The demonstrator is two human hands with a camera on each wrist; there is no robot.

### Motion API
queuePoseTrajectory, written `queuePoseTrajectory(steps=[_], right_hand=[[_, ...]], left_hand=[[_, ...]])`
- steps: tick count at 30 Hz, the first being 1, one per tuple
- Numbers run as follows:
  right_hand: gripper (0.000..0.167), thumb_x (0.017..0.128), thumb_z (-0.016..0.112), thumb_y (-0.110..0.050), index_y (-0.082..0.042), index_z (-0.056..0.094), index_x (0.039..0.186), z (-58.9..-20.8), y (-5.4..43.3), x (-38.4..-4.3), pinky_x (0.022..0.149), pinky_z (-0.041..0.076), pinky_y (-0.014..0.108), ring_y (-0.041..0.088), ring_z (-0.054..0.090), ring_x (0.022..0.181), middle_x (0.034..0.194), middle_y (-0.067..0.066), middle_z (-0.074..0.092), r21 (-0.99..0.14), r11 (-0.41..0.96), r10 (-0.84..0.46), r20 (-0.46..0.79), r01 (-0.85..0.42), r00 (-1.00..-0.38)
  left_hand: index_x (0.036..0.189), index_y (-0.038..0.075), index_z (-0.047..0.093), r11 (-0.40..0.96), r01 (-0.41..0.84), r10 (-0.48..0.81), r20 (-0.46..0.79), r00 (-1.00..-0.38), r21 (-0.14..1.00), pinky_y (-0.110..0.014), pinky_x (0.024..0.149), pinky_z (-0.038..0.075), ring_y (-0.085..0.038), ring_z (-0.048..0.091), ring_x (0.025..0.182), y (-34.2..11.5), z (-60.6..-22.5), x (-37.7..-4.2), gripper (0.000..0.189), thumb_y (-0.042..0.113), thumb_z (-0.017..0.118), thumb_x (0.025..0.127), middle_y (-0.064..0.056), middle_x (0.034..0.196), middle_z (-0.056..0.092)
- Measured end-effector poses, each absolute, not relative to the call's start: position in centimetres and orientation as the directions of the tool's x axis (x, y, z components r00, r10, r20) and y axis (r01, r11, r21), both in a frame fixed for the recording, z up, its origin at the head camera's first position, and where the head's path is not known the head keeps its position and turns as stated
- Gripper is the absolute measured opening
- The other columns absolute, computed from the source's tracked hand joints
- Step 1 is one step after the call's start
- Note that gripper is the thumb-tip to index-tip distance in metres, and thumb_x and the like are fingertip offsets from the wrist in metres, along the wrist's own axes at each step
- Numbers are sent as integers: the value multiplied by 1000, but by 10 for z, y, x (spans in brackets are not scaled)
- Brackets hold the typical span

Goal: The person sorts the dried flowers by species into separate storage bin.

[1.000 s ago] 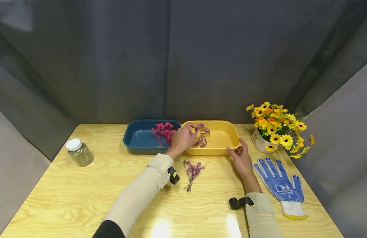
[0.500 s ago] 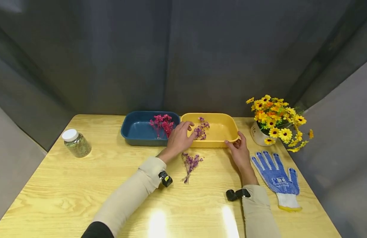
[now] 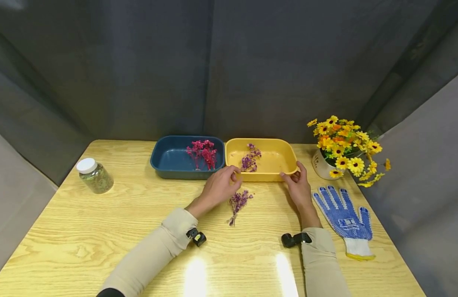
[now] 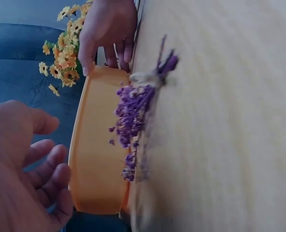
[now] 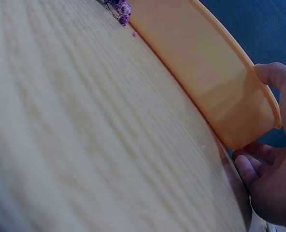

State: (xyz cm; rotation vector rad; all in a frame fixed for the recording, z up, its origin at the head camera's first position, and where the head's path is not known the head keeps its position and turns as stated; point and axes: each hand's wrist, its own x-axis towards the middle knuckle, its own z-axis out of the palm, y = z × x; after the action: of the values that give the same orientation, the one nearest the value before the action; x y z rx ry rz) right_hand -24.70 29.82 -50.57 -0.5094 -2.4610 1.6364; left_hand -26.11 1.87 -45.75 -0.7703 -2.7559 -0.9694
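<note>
My left hand [image 3: 219,185] hovers at the near left corner of the yellow tray [image 3: 271,177], fingers loosely bent and holding nothing. At the tray's right end my right hand [image 3: 300,189] grips the corner, with the thumb on the rim [image 5: 259,75] and the other fingers round the end wall. Inside the tray, toward its left side, lies a sprig of purple dried flowers [image 3: 250,160]. A second purple dried bunch [image 3: 238,202], tied round its stems with a pale band, lies on the table in front, just right of my left hand.
A dark blue tray [image 3: 170,159] holding pink dried flowers [image 3: 204,154] adjoins the yellow one on the left. Far left stands a white-lidded jar [image 3: 97,177]. On the right are a pot [image 3: 322,166] of yellow flowers and a blue-and-white work glove [image 3: 345,218]. A dark curtain hangs behind.
My left hand has drawn back from over the yellow tray, toward me and slightly left, leaving the purple sprig inside. My right hand stays at the tray's corner. The head view has tilted slightly.
</note>
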Motion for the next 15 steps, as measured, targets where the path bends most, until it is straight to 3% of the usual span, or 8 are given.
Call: queuePoseTrajectory(steps=[5, 10, 15], right_hand=[[87, 88, 62, -55, -36, 10, 155, -505, 300, -247, 111, 37, 46, 28, 40, 138, 153, 11, 37, -919, 342, 351, -67, 194, -934], [87, 88, 62, -55, -36, 10, 155, -506, 301, -248, 110, 37, 46, 27, 40, 138, 152, 11, 38, -922, 338, 354, -63, 191, -933], [87, 88, 62, -55, -37, 9, 155, -506, 299, -247, 111, 36, 47, 28, 39, 139, 154, 11, 36, -920, 338, 353, -71, 198, -933]], left_hand=[[112, 19, 64, 699, 480, 471, 163, -867, 530, -25, 61, 42, -6, 53, 68, 14, -466, -252, 28, 35, 63, 89, 12, 83, 58], [100, 21, 64, 731, 458, 495, 70, -866, 506, -27, 54, 39, -7, 51, 59, 13, -472, -242, 27, 43, 68, 85, 11, 69, 56], [95, 23, 63, 767, 465, 518, 2, -856, 443, -27, 54, 39, -7, 52, 60, 10, -476, -233, 32, 50, 70, 80, 11, 67, 56]])
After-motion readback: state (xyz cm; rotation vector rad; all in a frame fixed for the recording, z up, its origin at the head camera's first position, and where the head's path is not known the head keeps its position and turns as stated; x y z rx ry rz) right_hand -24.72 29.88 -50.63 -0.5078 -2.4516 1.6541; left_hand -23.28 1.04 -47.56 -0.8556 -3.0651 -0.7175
